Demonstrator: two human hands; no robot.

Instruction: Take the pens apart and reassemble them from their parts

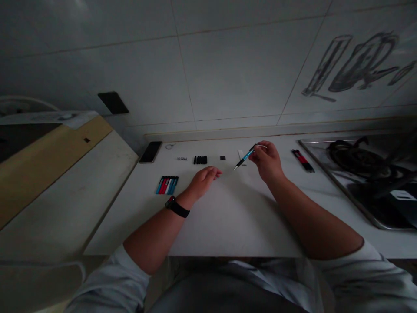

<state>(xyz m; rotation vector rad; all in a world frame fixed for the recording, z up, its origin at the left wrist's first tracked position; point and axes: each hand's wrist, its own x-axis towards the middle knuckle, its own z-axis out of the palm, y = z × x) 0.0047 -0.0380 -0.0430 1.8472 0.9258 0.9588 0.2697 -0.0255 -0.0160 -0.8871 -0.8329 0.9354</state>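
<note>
My right hand (pixel 267 161) is closed on a blue ballpoint pen (pixel 246 158) with a black grip section, held above the white counter. Its metal tip slants down to the left. Lower and to the left, my left hand (pixel 206 179) has its fingers loosely extended, with nothing visible in them. Just beyond that hand lie a row of black pen grips (pixel 200 160) and a small dark cluster of parts (pixel 223 158). Several blue, red and white pen barrels (pixel 167 185) are lined up to its left. Small springs (pixel 182 158) lie farther back.
Red and black pens (pixel 302 161) lie right of my right hand, beside a gas stove (pixel 361 174). A phone (pixel 150 152) rests at the back left. A thin white strip (pixel 240 154) lies behind the held pen. The tiled wall (pixel 234 82) bounds the counter (pixel 228 226).
</note>
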